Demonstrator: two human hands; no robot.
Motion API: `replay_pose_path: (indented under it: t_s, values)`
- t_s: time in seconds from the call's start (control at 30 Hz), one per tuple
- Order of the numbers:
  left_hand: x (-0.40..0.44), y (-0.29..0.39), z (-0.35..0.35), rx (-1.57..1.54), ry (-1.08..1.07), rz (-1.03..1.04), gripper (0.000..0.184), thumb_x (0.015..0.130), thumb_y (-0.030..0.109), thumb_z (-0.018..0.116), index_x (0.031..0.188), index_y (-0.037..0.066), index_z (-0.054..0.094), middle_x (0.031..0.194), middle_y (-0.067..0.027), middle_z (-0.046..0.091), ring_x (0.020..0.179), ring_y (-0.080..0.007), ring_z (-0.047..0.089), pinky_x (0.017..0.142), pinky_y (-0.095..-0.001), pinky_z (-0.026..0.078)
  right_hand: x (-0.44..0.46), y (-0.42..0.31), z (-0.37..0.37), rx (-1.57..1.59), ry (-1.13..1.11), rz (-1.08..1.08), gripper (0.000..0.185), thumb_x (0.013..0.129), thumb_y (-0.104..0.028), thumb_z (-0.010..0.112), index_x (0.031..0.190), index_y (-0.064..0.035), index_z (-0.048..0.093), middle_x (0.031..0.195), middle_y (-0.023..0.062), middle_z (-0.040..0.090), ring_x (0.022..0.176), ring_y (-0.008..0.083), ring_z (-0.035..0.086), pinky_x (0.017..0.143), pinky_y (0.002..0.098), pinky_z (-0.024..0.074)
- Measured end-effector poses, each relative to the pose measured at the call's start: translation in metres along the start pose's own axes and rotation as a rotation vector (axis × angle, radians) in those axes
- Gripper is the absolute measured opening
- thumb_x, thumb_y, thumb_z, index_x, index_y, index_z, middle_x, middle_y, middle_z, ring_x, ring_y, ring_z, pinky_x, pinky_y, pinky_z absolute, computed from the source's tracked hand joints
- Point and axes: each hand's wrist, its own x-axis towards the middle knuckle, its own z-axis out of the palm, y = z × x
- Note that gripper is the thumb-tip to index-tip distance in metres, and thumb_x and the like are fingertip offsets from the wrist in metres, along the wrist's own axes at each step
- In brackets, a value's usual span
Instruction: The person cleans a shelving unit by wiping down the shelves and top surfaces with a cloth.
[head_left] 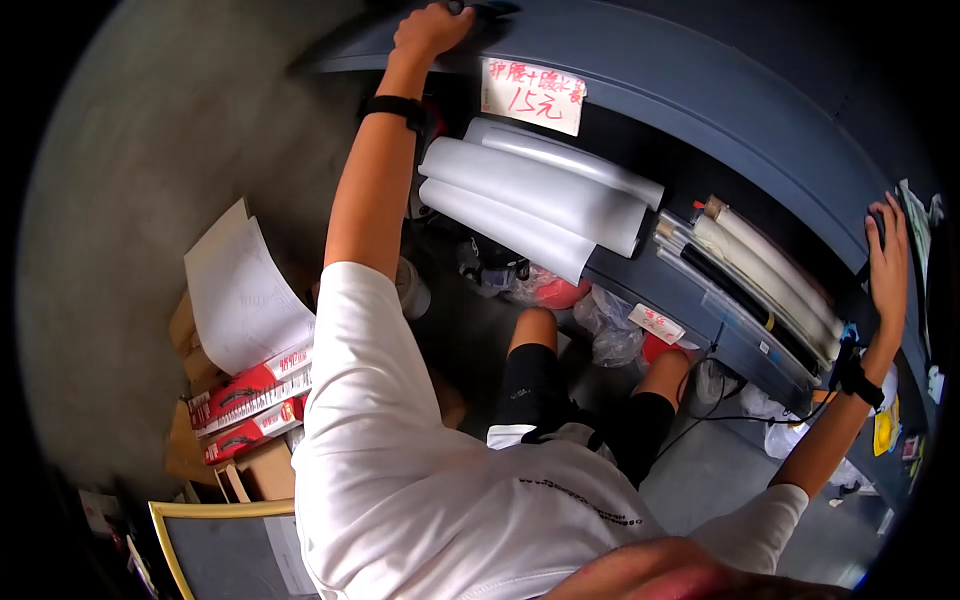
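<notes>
Head view: the left hand, fingers curled shut, grips a dark object above the grey surface; the right hand rests there, open and empty. White rolls lie below, red boxes near the wall.

Under the worktop, white rolls and long tubes block my reach, with a slim gap between them; bare floor opens beside my right knee, though a black cable crosses its far side
</notes>
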Motion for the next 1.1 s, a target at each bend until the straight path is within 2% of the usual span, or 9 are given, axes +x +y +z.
replay_pose_path:
  t_s: [0.27, 0.3, 0.37, 0.57, 0.7, 0.77, 0.87, 0.93, 1.1]
  values:
    - [-0.091, 0.158, -0.027, -0.280, -0.170, 0.398, 0.052, 0.091, 0.041, 0.054, 0.117, -0.002, 0.069, 0.115, -0.0267, 0.069, 0.112, -0.0448, 0.064, 0.099, -0.0493, 0.050, 0.003, -0.001, 0.000, 0.013, 0.035, -0.038, 0.035, 0.104, -0.032, 0.053, 0.120, -0.0012, 0.061, 0.144, 0.0163, 0.051, 0.135, 0.0327, 0.049, 0.113, 0.0384, 0.0354]
    - [-0.090, 0.187, -0.004, -0.278, -0.178, 0.411, 0.064, 0.088, 0.057, 0.056, 0.114, 0.002, 0.073, 0.117, -0.0224, 0.071, 0.113, -0.0368, 0.067, 0.099, -0.0443, 0.052, 0.005, 0.002, 0.002, 0.015, 0.056, -0.055, 0.034, 0.104, -0.031, 0.055, 0.120, -0.0013, 0.060, 0.143, 0.0165, 0.053, 0.135, 0.0333, 0.049, 0.113, 0.0382, 0.0352]
    - [-0.123, 0.235, -0.029, -0.358, -0.278, 0.549, 0.062, 0.088, 0.054, 0.058, 0.111, -0.001, 0.074, 0.114, -0.0240, 0.071, 0.112, -0.0389, 0.067, 0.099, -0.0423, 0.052, 0.005, -0.010, -0.011, 0.014, 0.094, -0.072, 0.032, 0.102, -0.028, 0.058, 0.120, -0.0022, 0.060, 0.139, 0.0163, 0.056, 0.134, 0.0317, 0.051, 0.113, 0.0365, 0.0342]
    - [-0.183, 0.321, -0.029, -0.895, -0.473, 0.733, 0.064, 0.078, 0.056, 0.072, 0.098, -0.005, 0.075, 0.087, -0.0220, 0.074, 0.088, -0.0313, 0.074, 0.086, -0.0380, 0.057, -0.009, -0.085, -0.080, 0.715, -0.284, -0.120, 0.057, 0.094, -0.023, 0.066, 0.143, -0.0046, 0.046, 0.143, 0.0160, 0.051, 0.139, 0.0257, 0.044, 0.117, 0.0342, 0.0281]
    - [-0.170, 0.287, -0.020, -1.264, -0.661, 1.002, 0.057, 0.090, 0.048, 0.070, 0.118, -0.001, 0.068, 0.100, -0.0197, 0.074, 0.091, -0.0293, 0.073, 0.086, -0.0386, 0.057, 0.000, -0.085, -0.103, 0.460, -0.439, -0.131, 0.072, 0.090, -0.025, 0.069, 0.151, -0.0046, 0.037, 0.148, 0.0190, 0.046, 0.143, 0.0311, 0.041, 0.118, 0.0380, 0.0295]
    - [-0.148, 0.238, -0.014, -1.119, -0.371, 1.182, 0.053, 0.096, 0.047, 0.065, 0.129, 0.005, 0.063, 0.117, -0.0188, 0.071, 0.108, -0.0315, 0.069, 0.093, -0.0421, 0.054, 0.011, -0.087, -0.113, 0.347, -0.502, -0.316, 0.076, 0.088, -0.027, 0.072, 0.152, -0.0046, 0.036, 0.152, 0.0200, 0.042, 0.144, 0.0333, 0.040, 0.118, 0.0399, 0.0305]
    - [-0.098, 0.131, -0.008, -0.556, 0.012, 0.993, 0.051, 0.096, 0.050, 0.063, 0.130, 0.013, 0.065, 0.146, -0.0145, 0.055, 0.137, -0.0355, 0.049, 0.113, -0.0471, 0.038, 0.032, -0.119, -0.122, 0.264, -0.588, -0.358, 0.072, 0.091, -0.036, 0.070, 0.149, -0.0070, 0.039, 0.152, 0.0210, 0.041, 0.142, 0.0390, 0.042, 0.116, 0.0419, 0.0336]
    - [-0.061, 0.071, 0.003, -0.590, 0.067, 0.640, 0.042, 0.100, 0.045, 0.060, 0.123, 0.010, 0.068, 0.134, -0.0140, 0.062, 0.126, -0.0324, 0.057, 0.107, -0.0424, 0.043, 0.055, -0.150, -0.113, 0.215, -0.734, -0.348, 0.068, 0.093, -0.041, 0.069, 0.147, -0.0104, 0.040, 0.146, 0.0224, 0.047, 0.134, 0.0428, 0.048, 0.110, 0.0423, 0.0398]
    - [-0.001, -0.028, 0.030, -0.525, 0.233, 0.261, 0.055, 0.102, 0.055, 0.046, 0.120, 0.008, 0.068, 0.127, -0.0180, 0.064, 0.121, -0.0381, 0.058, 0.104, -0.0468, 0.041, 0.130, -0.198, -0.080, 0.492, -1.063, -0.404, 0.041, 0.081, -0.008, 0.070, 0.117, -0.0056, 0.050, 0.106, 0.0122, 0.058, 0.097, 0.0233, 0.057, 0.085, 0.0377, 0.0460]
